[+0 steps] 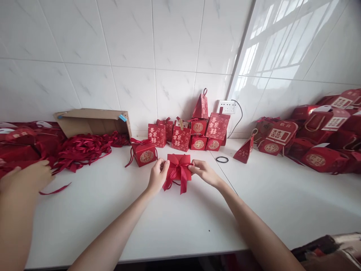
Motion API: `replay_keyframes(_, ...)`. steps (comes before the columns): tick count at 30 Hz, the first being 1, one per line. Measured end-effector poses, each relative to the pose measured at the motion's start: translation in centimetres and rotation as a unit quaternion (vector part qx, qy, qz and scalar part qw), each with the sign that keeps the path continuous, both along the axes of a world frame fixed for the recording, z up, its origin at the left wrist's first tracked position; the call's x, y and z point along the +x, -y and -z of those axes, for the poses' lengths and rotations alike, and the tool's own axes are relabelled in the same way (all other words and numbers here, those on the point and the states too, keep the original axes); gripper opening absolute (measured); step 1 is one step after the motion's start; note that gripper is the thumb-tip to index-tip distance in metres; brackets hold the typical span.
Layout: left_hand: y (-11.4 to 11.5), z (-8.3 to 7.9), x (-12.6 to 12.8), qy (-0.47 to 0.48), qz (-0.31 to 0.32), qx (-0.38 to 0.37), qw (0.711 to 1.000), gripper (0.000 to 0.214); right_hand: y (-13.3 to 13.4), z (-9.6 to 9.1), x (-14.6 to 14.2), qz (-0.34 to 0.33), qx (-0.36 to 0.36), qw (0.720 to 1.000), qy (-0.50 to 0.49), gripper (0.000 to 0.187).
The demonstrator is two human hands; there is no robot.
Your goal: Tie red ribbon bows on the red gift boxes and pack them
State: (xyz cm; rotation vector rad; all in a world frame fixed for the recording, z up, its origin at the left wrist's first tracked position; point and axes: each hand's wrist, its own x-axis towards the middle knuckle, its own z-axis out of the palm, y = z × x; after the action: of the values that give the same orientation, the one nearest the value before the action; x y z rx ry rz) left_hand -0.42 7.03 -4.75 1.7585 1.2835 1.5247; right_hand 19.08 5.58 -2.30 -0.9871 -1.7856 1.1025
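Note:
A small red gift box (170, 174) sits on the white table straight in front of me, with a dark red ribbon bow (182, 177) tied on top and its tails hanging over the near side. My left hand (158, 174) is closed in a pinch at the bow's left loop. At the right loop, my right hand (205, 171) pinches the ribbon between thumb and forefinger. Just behind my left hand stands another red box (144, 154) with a gold round emblem and a ribbon on it.
A co-worker's hand (29, 177) reaches in at left by a ribbon heap (84, 150) and an open cardboard box (93, 113). Red boxes (199, 128) stand stacked at the wall; more boxes (318, 156) pile up at right. A black ring (222, 159) lies near the middle.

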Motion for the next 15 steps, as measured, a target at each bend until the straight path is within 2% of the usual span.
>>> replay_keyframes(4, 0.2, 0.2, 0.1, -0.011, -0.003, 0.002, 1.000, 0.030, 0.0, -0.6, 0.9, -0.016, -0.032, 0.999, 0.027, 0.037)
replay_keyframes(8, 0.4, 0.3, 0.2, -0.033, -0.010, 0.015, 0.999, 0.031, 0.1, -0.9, 1.3, -0.036, -0.029, 0.998, 0.038, 0.035)
replay_keyframes(13, 0.3, 0.2, 0.1, -0.060, -0.027, 0.102, 0.993, 0.025, 0.0, -0.9, 1.3, -0.029, -0.020, 0.998, 0.049, 0.035)
replay_keyframes(15, 0.1, 0.1, 0.1, -0.049, -0.014, 0.112, 0.992, 0.023, -0.1, -0.7, 1.3, -0.035, -0.021, 0.998, 0.042, 0.034)
